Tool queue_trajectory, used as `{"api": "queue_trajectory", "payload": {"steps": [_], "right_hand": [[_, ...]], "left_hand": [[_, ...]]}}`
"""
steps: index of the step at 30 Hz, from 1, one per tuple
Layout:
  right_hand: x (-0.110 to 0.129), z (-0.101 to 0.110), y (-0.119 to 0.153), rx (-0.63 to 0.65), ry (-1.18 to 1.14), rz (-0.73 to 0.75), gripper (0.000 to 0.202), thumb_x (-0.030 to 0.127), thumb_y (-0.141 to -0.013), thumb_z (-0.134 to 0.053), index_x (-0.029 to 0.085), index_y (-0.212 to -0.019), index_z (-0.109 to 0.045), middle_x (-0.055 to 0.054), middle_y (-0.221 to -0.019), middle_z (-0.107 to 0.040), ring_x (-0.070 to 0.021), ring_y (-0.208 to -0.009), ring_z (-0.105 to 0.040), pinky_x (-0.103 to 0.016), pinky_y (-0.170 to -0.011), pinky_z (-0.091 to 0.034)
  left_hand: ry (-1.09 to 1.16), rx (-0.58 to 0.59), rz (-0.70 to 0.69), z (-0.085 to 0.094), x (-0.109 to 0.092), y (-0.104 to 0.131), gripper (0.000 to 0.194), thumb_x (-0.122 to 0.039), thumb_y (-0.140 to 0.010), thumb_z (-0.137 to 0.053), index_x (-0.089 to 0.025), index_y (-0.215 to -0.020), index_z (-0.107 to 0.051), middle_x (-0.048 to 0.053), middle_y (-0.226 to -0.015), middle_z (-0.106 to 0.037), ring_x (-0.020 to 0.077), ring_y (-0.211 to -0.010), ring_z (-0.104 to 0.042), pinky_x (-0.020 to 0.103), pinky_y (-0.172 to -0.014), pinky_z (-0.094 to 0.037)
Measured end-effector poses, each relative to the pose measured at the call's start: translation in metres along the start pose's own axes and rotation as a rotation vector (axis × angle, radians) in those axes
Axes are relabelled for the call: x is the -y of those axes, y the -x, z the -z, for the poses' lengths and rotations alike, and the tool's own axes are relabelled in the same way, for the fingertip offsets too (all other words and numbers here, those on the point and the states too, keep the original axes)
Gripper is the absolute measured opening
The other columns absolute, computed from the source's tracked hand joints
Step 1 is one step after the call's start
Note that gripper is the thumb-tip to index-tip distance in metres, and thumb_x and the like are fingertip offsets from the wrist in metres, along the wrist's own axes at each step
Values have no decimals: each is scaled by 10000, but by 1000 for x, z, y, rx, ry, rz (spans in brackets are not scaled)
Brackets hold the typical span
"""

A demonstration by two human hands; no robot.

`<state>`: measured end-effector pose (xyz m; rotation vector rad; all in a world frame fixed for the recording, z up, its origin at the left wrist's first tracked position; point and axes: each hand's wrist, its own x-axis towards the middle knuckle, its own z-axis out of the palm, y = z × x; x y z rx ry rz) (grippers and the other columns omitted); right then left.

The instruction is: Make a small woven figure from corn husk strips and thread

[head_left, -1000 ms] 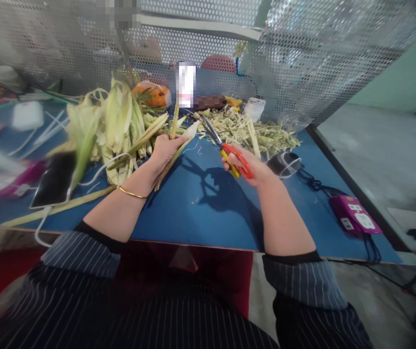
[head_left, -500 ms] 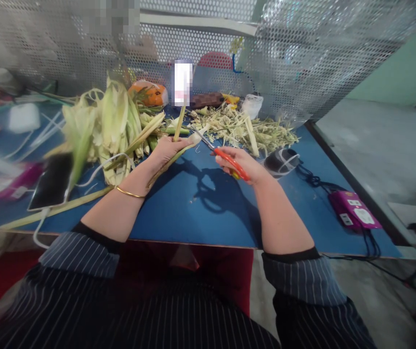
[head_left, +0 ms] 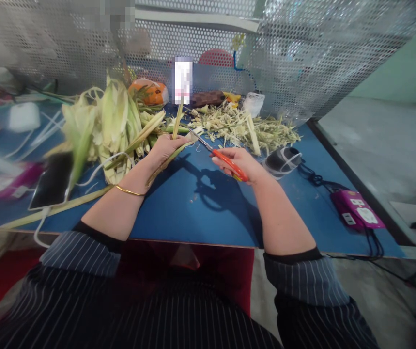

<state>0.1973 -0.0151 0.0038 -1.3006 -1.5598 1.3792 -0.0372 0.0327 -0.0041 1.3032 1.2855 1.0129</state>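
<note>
My left hand (head_left: pixel 166 147) grips a long pale-green leaf strip (head_left: pixel 176 122) over the blue table (head_left: pixel 193 203); the strip rises from the fist and its other end trails toward me. My right hand (head_left: pixel 243 164) holds orange-handled scissors (head_left: pixel 221 157), blades pointing left and reaching the strip just beside my left fingers. A heap of green and yellow leaves (head_left: pixel 111 121) lies to the left of my left hand. Cut leaf scraps (head_left: pixel 251 130) are piled behind the scissors.
A black phone (head_left: pixel 52 181) with a white cable lies at the left. A tape roll (head_left: pixel 282 159) sits right of my right hand, a pink power strip (head_left: pixel 356 214) near the right edge. A perforated metal screen (head_left: pixel 302 58) backs the table. An orange object (head_left: pixel 148 92) sits at the back.
The scissors have swung down and left from a raised position, and their blades now meet the strip at my left hand. My left hand has barely moved.
</note>
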Motion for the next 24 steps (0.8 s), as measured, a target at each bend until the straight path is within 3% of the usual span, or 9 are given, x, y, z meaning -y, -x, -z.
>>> {"api": "queue_trajectory", "payload": {"steps": [3,9,11,16,18,20,24], "right_hand": [[0,0,-2,-32,0,-29,371,428,-650,-874,172,-887,-748,54,-542,-537,-46,-412,-429,-199,-387,-300],[-10,8,-13,-412,-89,49,374,452,-673,-843,177,-874,-690,68,-529,-504,-61,-399,-409,-210,-380,-295],[-9,8,-11,-337,-39,13,337,385,-676,-833,170,-890,-685,64,-520,-516,-72,-402,-422,-216,-388,-312],[3,-9,-8,94,129,-65,454,166,-643,-775,152,-1093,-709,-13,-748,-711,-106,-573,-592,-226,-526,-463],[6,-14,-13,120,217,-107,433,148,-657,-745,138,-1090,-721,-39,-789,-732,-129,-627,-630,-242,-569,-485],[5,-14,-22,-21,311,-155,316,171,-698,-701,129,-1008,-743,-32,-700,-693,-135,-573,-597,-251,-520,-443],[-13,2,-41,-514,536,-139,176,281,-778,-652,130,-820,-731,3,-526,-522,-123,-469,-460,-257,-428,-297]], "left_hand": [[-19,-34,-10,-1,4,-3,330,-425,-659,-808,-209,-560,-579,-24,-434,-467,103,-484,-417,265,-502,-334],[33,-169,-33,-1,-7,4,258,-407,-678,-802,-195,-663,-657,-11,-506,-534,124,-531,-487,284,-541,-383],[124,-234,-54,1,-14,8,265,-440,-738,-759,-185,-720,-690,-4,-538,-540,118,-523,-478,298,-552,-390],[253,-293,-54,6,-20,9,278,-451,-797,-721,-177,-841,-733,-10,-552,-524,99,-528,-439,286,-537,-390],[269,-291,-39,5,-19,8,237,-406,-803,-728,-170,-818,-726,-22,-542,-503,83,-510,-406,268,-514,-379],[277,-283,-23,2,-17,7,212,-376,-816,-720,-165,-791,-717,-30,-534,-490,70,-490,-374,253,-489,-362],[299,-238,-8,-1,-17,11,200,-328,-835,-705,-144,-756,-699,-38,-513,-461,53,-449,-332,244,-452,-334]]}}
